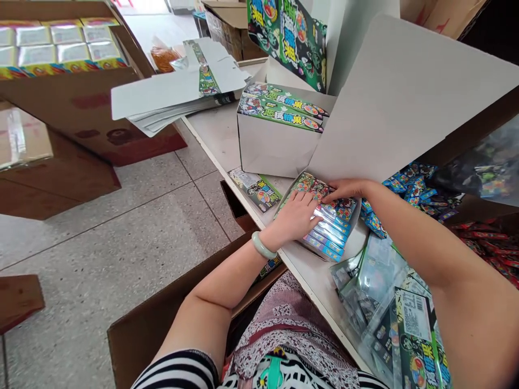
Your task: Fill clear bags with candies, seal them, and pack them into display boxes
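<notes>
An open display box (pixel 357 216) with white inner walls stands on the white table, with its tall lid panel (pixel 413 92) raised behind it. Small candy packs (pixel 330 229) with blue and purple ends fill its near part. Dark, colourful printed packs (pixel 307 182) lie at its far side. My left hand (pixel 298 215) rests flat on the contents, fingers spread. From the right, my right hand (pixel 346 189) reaches in with its fingers stretched over the printed packs near the far wall. Neither hand visibly grips anything. Parts of the packs are hidden under both hands.
Behind stands another white box (pixel 279 143) with green printed packs. Flat white cartons (pixel 170 94) overhang the table's left edge. Clear printed bags (pixel 381 275) lie at right, beside loose blue-wrapped candies (pixel 416 186). Brown cartons (pixel 93 119) stand on the floor at left.
</notes>
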`<action>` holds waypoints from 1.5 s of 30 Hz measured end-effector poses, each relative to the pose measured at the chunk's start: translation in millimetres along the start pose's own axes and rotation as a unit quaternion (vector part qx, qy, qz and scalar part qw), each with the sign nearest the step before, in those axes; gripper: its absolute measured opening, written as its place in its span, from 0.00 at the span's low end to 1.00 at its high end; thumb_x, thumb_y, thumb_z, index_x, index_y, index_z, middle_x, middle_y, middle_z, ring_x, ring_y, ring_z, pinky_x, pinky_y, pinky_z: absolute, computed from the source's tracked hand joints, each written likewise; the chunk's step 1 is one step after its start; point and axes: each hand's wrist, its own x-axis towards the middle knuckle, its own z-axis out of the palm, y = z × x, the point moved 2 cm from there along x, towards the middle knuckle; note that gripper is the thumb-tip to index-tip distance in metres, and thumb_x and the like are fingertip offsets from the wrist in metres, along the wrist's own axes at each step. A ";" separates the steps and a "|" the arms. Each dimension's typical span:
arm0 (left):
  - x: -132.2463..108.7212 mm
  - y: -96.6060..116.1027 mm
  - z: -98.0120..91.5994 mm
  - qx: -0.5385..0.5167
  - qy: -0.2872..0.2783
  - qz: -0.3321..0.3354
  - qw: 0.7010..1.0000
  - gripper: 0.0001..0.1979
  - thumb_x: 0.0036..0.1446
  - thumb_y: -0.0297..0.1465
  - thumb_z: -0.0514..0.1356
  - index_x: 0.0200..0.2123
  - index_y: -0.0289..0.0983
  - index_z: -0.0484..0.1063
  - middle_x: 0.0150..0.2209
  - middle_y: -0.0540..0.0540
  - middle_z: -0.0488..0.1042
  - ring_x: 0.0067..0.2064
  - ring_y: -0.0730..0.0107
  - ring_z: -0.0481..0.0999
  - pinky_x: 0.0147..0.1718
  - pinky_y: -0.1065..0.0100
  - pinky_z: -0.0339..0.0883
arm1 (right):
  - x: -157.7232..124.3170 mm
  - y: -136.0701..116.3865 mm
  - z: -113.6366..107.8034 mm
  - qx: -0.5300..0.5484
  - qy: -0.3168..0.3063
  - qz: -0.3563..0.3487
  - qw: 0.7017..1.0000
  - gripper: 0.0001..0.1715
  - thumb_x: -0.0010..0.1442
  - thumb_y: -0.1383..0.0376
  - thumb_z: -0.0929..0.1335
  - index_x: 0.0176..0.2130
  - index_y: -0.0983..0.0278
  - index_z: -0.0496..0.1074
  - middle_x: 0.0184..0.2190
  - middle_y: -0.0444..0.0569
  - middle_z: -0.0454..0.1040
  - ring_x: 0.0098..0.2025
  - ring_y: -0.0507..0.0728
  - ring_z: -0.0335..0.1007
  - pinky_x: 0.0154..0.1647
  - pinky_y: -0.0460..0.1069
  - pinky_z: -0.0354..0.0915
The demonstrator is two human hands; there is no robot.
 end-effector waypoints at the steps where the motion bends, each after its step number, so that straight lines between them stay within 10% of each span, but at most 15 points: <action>1: -0.1 0.2 -0.4 -0.002 -0.003 0.000 1.000 0.20 0.66 0.41 0.58 0.52 0.33 0.73 0.50 0.37 0.74 0.54 0.48 0.71 0.58 0.52 0.62 | -0.4 0.6 1.4 0.038 -0.016 0.006 0.999 0.31 0.45 0.48 0.79 0.46 0.58 0.76 0.43 0.46 0.84 0.45 0.64 0.81 0.45 0.56 0.79; 13: -1.9 -1.8 1.9 -0.014 0.014 -0.007 1.000 0.19 0.65 0.42 0.59 0.49 0.33 0.73 0.50 0.37 0.73 0.55 0.49 0.71 0.59 0.52 0.64 | -21.6 -11.7 1.1 -0.076 0.124 -0.059 0.988 0.41 0.52 0.48 0.76 0.60 0.60 0.70 0.58 0.52 0.77 0.57 0.65 0.74 0.59 0.56 0.70; 20: 2.0 -3.2 2.5 -0.030 0.019 -0.032 0.999 0.20 0.62 0.41 0.62 0.48 0.31 0.69 0.51 0.34 0.72 0.56 0.47 0.70 0.59 0.50 0.65 | -36.6 -28.1 43.0 -0.350 0.303 -0.028 0.886 0.40 0.61 0.56 0.72 0.67 0.65 0.61 0.58 0.66 0.73 0.58 0.73 0.71 0.57 0.62 0.68; 29: 1.6 -9.7 15.4 -0.054 0.080 -0.042 0.994 0.34 0.61 0.42 0.61 0.65 0.31 0.59 0.66 0.28 0.61 0.72 0.35 0.52 0.67 0.38 0.53 | -36.6 -0.5 66.0 -0.243 0.350 -0.090 0.900 0.36 0.73 0.55 0.56 0.71 0.71 0.55 0.73 0.61 0.53 0.74 0.66 0.49 0.73 0.62 0.49; 37: 10.3 -2.3 12.3 0.010 -0.064 -0.064 0.996 0.35 0.68 0.42 0.48 0.70 0.24 0.54 0.73 0.28 0.50 0.74 0.37 0.48 0.70 0.43 0.45 | -25.8 5.0 51.0 -0.188 0.332 -0.174 0.908 0.29 0.68 0.68 0.61 0.66 0.71 0.65 0.70 0.59 0.60 0.72 0.62 0.56 0.74 0.59 0.51; 41: 14.1 -4.2 7.7 0.019 -0.096 -0.077 0.992 0.36 0.68 0.42 0.47 0.71 0.25 0.52 0.74 0.29 0.49 0.75 0.37 0.47 0.71 0.42 0.45 | -68.3 8.9 54.2 -0.109 0.395 -0.222 0.885 0.24 0.68 0.67 0.63 0.60 0.68 0.73 0.64 0.55 0.71 0.67 0.61 0.65 0.71 0.56 0.56; 45: 10.7 -5.5 0.7 -0.014 -0.050 -0.075 0.996 0.35 0.66 0.44 0.51 0.70 0.30 0.56 0.73 0.31 0.53 0.73 0.35 0.50 0.69 0.37 0.48 | -169.9 59.2 74.5 0.019 0.429 -0.228 0.874 0.16 0.64 0.62 0.68 0.50 0.61 0.80 0.48 0.47 0.82 0.54 0.61 0.76 0.62 0.60 0.68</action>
